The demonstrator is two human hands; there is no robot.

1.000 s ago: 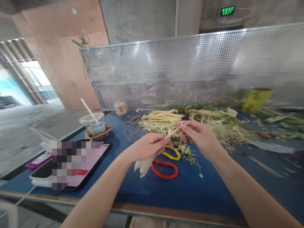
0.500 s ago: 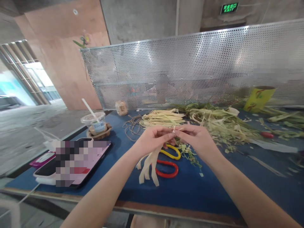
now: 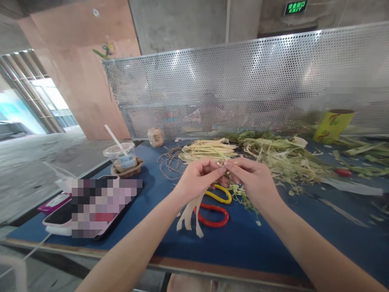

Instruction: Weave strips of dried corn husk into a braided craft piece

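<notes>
My left hand (image 3: 202, 178) and my right hand (image 3: 253, 176) meet fingertip to fingertip over the middle of the table, both pinched closed. Between the tips shows a small pale piece, apparently husk; its exact shape is hidden by the fingers. Several cream husk strips (image 3: 187, 221) hang down from under my left hand, their upper ends out of sight behind it. Beneath both hands lie scissors with one red and one yellow handle loop (image 3: 227, 215); their blades are covered. Small green scraps (image 3: 243, 198) sit beside the scissors, close to my right hand.
Behind my hands lie a bundle of pale husks (image 3: 209, 150), brown twine (image 3: 170, 162) and a heap of green husks (image 3: 279, 156). On the left are a lidded cup (image 3: 123, 156), a phone (image 3: 60, 215) and a tablet. A perforated metal screen (image 3: 182, 93) stands at the back.
My fingertips have shifted slightly, with my right thumb now higher against the left fingertips. The hanging strips have drawn up a little and swung slightly.
</notes>
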